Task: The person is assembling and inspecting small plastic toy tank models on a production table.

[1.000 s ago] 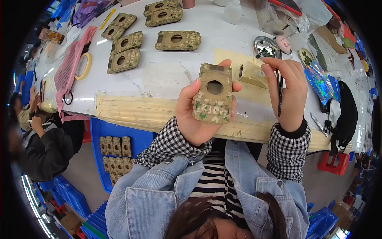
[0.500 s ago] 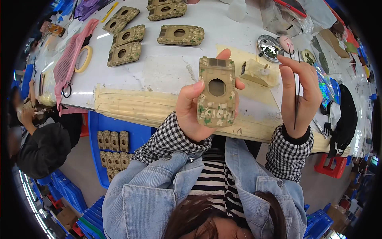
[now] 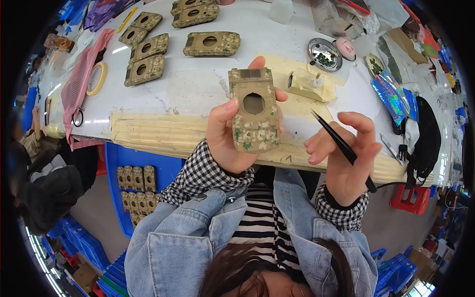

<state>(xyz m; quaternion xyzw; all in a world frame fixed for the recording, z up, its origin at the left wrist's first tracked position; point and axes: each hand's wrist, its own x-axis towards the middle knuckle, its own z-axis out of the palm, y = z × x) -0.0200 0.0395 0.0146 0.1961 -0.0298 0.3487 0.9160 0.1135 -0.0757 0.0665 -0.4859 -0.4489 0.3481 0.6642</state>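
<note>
A camouflage-patterned model tank hull [image 3: 255, 136] with a round hole in its top rests in my left hand [image 3: 221, 129], fingers wrapped round its sides and back. Black pointed tweezers [image 3: 341, 143] are held in my right hand [image 3: 346, 171], to the right of the hull and apart from it. Their tips slant up and left; nothing shows between them. Beyond the hands stand a tape-covered block [image 3: 309, 85] and a round metal dish [image 3: 338, 63] with small dark green pieces. A pink egg-shaped object [image 3: 346, 48] touches the dish.
More camouflage hulls [image 3: 212, 44] lie on the white table [image 3: 190, 81]. At left are pink mesh [image 3: 81, 81] and a tape roll [image 3: 102, 79]. A blue tray [image 3: 115, 173] of smaller hulls sits below the padded table edge [image 3: 163, 128]. Another pair of tweezers [image 3: 391, 147] lies at right.
My right hand has come down and slightly left. The tweezers have swung from upright to a slant, tips toward the upper left. My left hand still holds the hull.
</note>
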